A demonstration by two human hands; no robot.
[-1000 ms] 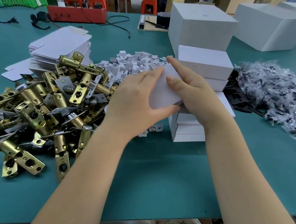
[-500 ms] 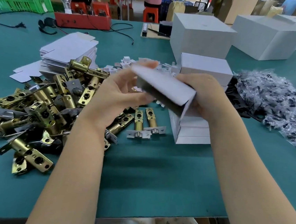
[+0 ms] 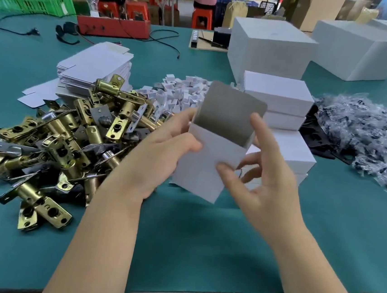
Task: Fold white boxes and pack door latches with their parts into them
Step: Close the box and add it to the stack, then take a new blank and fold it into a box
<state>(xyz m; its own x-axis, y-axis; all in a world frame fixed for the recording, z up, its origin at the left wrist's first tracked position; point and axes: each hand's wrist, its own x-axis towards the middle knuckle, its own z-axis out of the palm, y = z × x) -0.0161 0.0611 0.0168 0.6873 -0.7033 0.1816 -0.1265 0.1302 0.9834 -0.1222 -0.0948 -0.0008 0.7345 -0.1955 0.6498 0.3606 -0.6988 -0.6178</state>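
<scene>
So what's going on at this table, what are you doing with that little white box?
A person is folding a small white box over a green table. The left hand grips its left side; the right hand touches its front with the thumb, fingers spread. The box's top flap stands open, grey inside showing. A pile of brass door latches lies on the left, flat box blanks behind it, finished boxes stacked behind the hands, and bagged parts on the right.
</scene>
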